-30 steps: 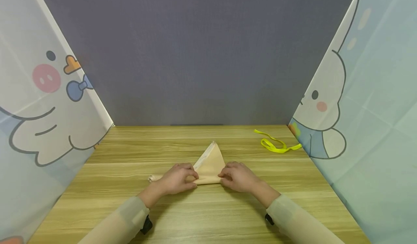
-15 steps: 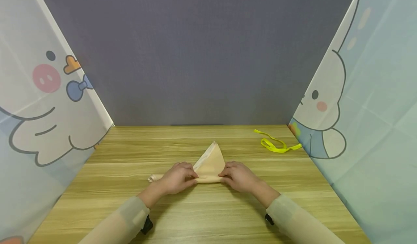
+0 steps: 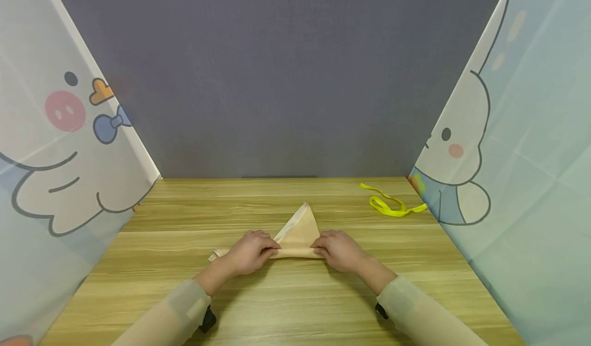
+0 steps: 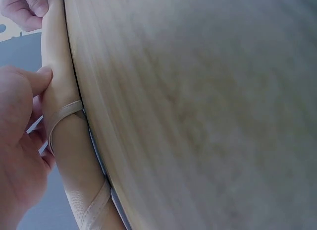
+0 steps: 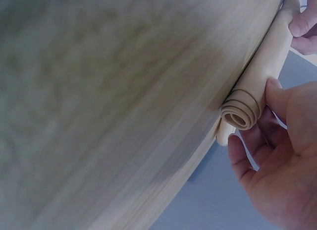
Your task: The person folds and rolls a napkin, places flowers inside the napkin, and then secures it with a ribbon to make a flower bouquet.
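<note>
A beige cloth [image 3: 299, 235] lies partly rolled on the table, its flat part narrowing to a point at the far side. The roll [image 4: 62, 46] runs left to right along the near edge. My left hand [image 3: 251, 252] holds its middle, thumb on the near side and fingers over it. A light edging strip [image 4: 64, 111] winds round the left part. At the other end my right hand [image 3: 339, 251] pinches the roll between thumb and fingers. Spiral layers show at that end [image 5: 240, 115] in the right wrist view.
A bright yellow ribbon [image 3: 392, 211] lies loosely looped at the back right of the wooden table [image 3: 295, 305]. A grey panel [image 3: 286, 79] stands behind, with cartoon-printed sheets [image 3: 521, 130] at both sides.
The near edge of the cloth has rolled slightly away from me, and its far point looks a little lower. Both hands stay in nearly the same place, thumbs moved slightly forward.
</note>
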Motion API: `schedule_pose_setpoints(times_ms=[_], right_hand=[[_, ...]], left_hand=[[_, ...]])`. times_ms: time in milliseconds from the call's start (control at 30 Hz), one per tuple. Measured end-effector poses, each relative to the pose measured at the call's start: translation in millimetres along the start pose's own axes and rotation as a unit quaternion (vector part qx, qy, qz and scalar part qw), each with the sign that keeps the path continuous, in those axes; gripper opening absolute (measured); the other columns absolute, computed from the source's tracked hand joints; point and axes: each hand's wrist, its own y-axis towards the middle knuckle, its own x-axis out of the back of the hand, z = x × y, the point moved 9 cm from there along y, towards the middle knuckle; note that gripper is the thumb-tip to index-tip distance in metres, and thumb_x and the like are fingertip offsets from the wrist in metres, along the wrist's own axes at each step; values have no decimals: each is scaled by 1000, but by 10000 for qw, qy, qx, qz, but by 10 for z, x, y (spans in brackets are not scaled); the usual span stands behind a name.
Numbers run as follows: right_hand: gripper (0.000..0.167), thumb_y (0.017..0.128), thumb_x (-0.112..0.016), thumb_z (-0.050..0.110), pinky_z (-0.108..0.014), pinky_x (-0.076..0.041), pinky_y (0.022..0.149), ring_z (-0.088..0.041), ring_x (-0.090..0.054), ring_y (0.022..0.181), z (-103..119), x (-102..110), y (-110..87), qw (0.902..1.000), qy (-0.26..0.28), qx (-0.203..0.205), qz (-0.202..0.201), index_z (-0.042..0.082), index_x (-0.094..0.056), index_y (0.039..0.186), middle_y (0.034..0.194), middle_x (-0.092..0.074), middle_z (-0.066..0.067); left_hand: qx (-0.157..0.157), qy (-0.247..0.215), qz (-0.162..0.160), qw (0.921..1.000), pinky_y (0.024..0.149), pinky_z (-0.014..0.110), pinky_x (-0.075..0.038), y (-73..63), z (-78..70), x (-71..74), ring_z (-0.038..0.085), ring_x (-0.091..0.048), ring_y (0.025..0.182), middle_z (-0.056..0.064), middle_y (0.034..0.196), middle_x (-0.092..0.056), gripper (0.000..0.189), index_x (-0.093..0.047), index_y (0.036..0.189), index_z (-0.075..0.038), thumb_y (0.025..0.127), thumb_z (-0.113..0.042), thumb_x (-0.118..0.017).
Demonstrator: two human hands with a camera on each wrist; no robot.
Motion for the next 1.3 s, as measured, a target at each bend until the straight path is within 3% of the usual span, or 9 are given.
schedule_pose_setpoints(times_ms=[133,300,533,733,867,1067,1300], right_hand=[[14,106,-73,15,-49,-61,94,-25,-77,108,-3,7,0,10000,54,-64,-31,14,-83,116,109,-81,-1],[15,106,-74,14,-51,-60,96,-18,-78,98,-16,15,-2,9993,326,-137,-120,19,-72,120,102,-82,0],[4,104,-77,18,-44,-60,85,-12,-76,94,10,41,-2,9990,349,78,-277,22,-78,106,101,-81,7],[6,104,-76,21,-37,-56,79,-8,-69,86,8,32,-4,9997,167,17,-186,23,-82,106,97,-77,9],[8,103,-77,22,-36,-54,80,-7,-65,86,-10,19,-15,9997,183,-111,-112,23,-83,108,95,-74,10],[12,99,-81,29,-43,-57,92,-16,-69,107,-44,-4,-25,9994,200,-292,8,25,-85,110,108,-74,9],[18,95,-87,32,-38,-56,89,-10,-62,99,-42,-17,-13,9992,277,-263,124,22,-85,109,103,-66,12]], left_hand=[[19,-88,-109,9999,86,44,-53,9,-6,15,11,-68,90,-9,96,-76,15,-79,121,-17,107,-15,-72],[-29,-164,-213,9996,83,38,-48,20,-15,22,2,-57,79,-13,87,-70,14,-74,116,-21,107,-11,-71],[73,-66,-69,9999,84,37,-49,31,9,-1,7,-68,90,-9,102,-80,13,-83,113,-20,106,-14,-73],[19,264,73,9996,84,39,-51,48,-9,-13,11,-70,92,-8,102,-78,13,-84,113,-20,107,-17,-74],[1,345,62,9994,80,34,-47,53,2,-27,6,-64,86,-10,100,-75,12,-85,111,-21,105,-17,-75],[80,188,216,9996,83,34,-45,33,24,-53,6,-61,92,-12,101,-69,16,-85,114,-22,99,-26,-81],[25,186,309,9993,86,36,-49,27,22,-58,10,-63,99,-11,105,-67,22,-85,116,-20,97,-30,-87]])
